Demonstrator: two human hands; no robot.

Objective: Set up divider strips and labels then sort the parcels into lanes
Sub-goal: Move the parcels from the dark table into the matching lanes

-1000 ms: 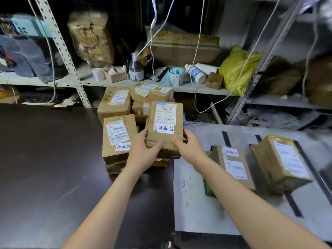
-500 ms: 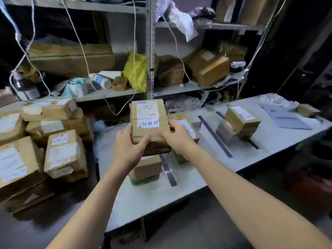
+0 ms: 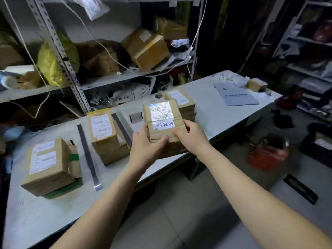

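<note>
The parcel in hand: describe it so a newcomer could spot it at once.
Start at the white table before the metal shelving. Right of the right-hand dark divider strip, near the front edge, is a flat brown parcel. It alone is held by the left hand and right hand.

Yellow bag (image 3: 47, 68) on shelf (image 3: 109, 79), red tub (image 3: 267, 155)

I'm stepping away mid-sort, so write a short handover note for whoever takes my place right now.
Hands: left hand and right hand both grip one labelled parcel over the right lane of the table.
Done: two divider strips laid; left-lane stack and middle-lane parcel placed.
Left: set the held parcel down there.
</note>
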